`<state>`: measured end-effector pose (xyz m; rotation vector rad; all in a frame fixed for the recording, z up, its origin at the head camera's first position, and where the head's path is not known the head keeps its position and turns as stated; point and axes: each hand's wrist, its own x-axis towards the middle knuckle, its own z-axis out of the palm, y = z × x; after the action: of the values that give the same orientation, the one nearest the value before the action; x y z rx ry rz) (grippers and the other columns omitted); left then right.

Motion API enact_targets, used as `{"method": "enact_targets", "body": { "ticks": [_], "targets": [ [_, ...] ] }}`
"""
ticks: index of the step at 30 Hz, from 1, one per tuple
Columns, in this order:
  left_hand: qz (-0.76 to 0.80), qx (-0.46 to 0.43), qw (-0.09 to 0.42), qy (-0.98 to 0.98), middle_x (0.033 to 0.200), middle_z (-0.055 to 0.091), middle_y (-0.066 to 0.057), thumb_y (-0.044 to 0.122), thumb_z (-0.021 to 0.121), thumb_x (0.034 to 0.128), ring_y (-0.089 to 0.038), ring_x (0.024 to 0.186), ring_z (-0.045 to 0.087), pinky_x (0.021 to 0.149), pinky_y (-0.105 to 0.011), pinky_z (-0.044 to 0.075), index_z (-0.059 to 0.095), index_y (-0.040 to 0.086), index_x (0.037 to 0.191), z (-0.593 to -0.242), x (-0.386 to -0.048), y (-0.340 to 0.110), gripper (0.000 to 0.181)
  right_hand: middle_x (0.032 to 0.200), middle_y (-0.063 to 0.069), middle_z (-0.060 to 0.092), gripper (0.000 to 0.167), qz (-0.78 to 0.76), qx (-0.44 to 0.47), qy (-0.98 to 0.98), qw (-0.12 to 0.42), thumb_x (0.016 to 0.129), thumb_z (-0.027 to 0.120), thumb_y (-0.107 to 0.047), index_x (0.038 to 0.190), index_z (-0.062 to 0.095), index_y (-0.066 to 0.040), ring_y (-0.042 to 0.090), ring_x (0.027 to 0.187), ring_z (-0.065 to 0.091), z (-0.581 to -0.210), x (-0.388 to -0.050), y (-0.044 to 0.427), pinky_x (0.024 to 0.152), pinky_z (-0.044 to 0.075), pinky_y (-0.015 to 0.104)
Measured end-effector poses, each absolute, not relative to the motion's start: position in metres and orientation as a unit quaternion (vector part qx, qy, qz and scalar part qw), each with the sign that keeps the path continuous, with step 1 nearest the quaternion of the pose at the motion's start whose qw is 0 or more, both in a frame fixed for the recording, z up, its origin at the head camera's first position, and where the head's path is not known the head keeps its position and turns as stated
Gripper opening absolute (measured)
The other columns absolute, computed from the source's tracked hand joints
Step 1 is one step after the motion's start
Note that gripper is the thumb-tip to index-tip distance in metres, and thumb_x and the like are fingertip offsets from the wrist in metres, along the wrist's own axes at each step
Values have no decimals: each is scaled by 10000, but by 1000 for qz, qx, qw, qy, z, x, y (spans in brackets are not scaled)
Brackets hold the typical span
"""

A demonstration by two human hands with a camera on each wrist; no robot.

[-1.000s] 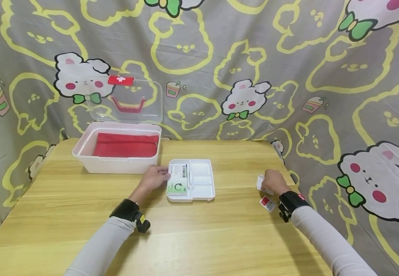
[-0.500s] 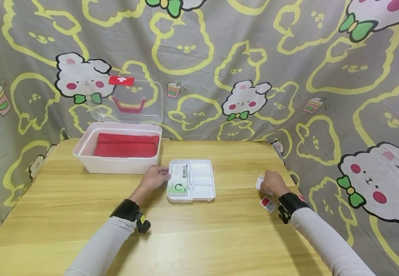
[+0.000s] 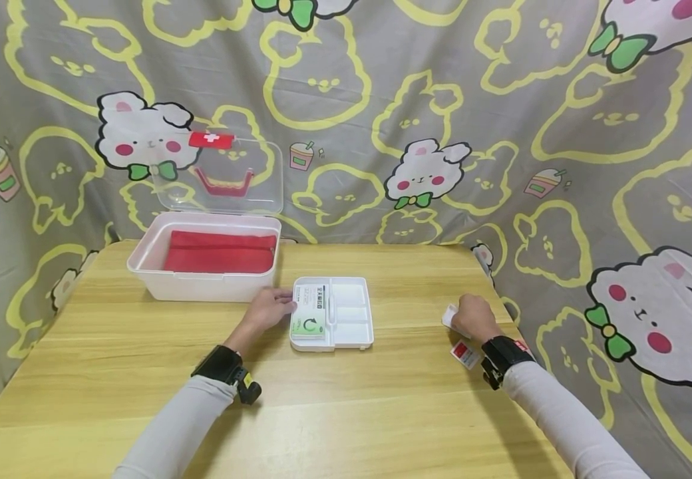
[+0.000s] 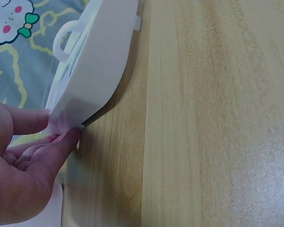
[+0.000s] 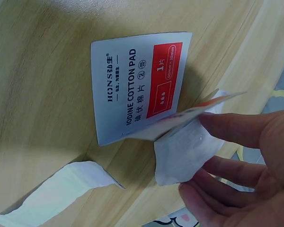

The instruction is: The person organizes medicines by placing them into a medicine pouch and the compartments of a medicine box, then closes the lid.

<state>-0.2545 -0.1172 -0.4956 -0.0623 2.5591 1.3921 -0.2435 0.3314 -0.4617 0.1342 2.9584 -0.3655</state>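
In the head view my left hand (image 3: 270, 309) is at the left edge of a white divided tray (image 3: 350, 337). The left wrist view shows its thumb and fingers pinching the tray's corner (image 4: 78, 111). A white and green carton (image 3: 308, 313) lies in the tray's long left compartment. Off to the right, my right hand (image 3: 474, 317) is low over the table. Seen from the right wrist, it pinches small flat sachets (image 5: 187, 149) between thumb and fingers; their print is mostly hidden. Beside them stands out a red and white iodine cotton pad sachet (image 5: 118, 90).
A white first-aid box (image 3: 202, 286) stands at the back left, its clear lid (image 3: 265, 179) raised. Inside lies a red pouch (image 3: 220, 256). A white strip (image 5: 57, 191) rests on the wooden table (image 3: 370, 412) near my right hand. A patterned curtain (image 3: 346, 146) hangs behind.
The white sachet at my right hand has shifted very slightly. Otherwise both hands, the tray and the box look the same.
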Motion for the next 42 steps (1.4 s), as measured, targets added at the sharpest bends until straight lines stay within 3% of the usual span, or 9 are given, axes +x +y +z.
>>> {"method": "enact_targets", "body": {
  "ticks": [10, 13, 19, 26, 33, 42],
  "targets": [
    [467, -21, 115, 877, 1378, 626, -208, 173, 649, 962, -390, 1338, 545, 1090, -502, 462, 611, -8, 1362, -497, -255, -117, 440, 766, 174, 589, 135, -137, 43, 986, 82, 746, 619, -16, 837, 597, 82, 286, 688, 564, -463, -245, 331, 563, 490, 331],
    [472, -21, 116, 874, 1378, 625, -209, 168, 645, 964, -388, 1333, 551, 1090, -496, 466, 603, -14, 1366, -496, -255, -116, 443, 783, 169, 594, 172, -146, 54, 983, 102, 730, 687, -17, 848, 605, 78, 284, 704, 577, -463, -246, 331, 569, 508, 321],
    [476, -19, 114, 872, 1367, 630, -214, 160, 644, 961, -387, 1321, 566, 1085, -493, 473, 600, -27, 1363, -495, -254, -117, 446, 809, 164, 614, 408, -151, 57, 978, 132, 624, 885, -61, 888, 607, 78, 280, 722, 601, -460, -246, 331, 581, 522, 317],
    [475, -22, 113, 872, 1362, 637, -212, 163, 647, 962, -380, 1322, 566, 1085, -489, 471, 612, -24, 1352, -496, -255, -117, 434, 685, 83, 538, 167, -132, 21, 986, 100, 705, 751, -10, 726, 586, 2, 232, 632, 506, -462, -246, 335, 547, 392, 274],
    [477, -21, 112, 871, 1362, 634, -218, 157, 645, 962, -387, 1318, 566, 1086, -493, 471, 607, -33, 1352, -495, -254, -117, 436, 608, 29, 520, 268, -131, 13, 984, 119, 660, 784, -74, 602, 523, -81, 183, 566, 495, -457, -248, 337, 502, 371, 247],
    [480, -18, 112, 870, 1345, 645, -217, 156, 658, 948, -384, 1312, 573, 1091, -487, 468, 611, -40, 1343, -494, -254, -116, 444, 581, 9, 501, 333, -142, 16, 982, 127, 718, 763, -41, 563, 478, -116, 183, 579, 501, -451, -250, 335, 532, 380, 251]
  ]
}}
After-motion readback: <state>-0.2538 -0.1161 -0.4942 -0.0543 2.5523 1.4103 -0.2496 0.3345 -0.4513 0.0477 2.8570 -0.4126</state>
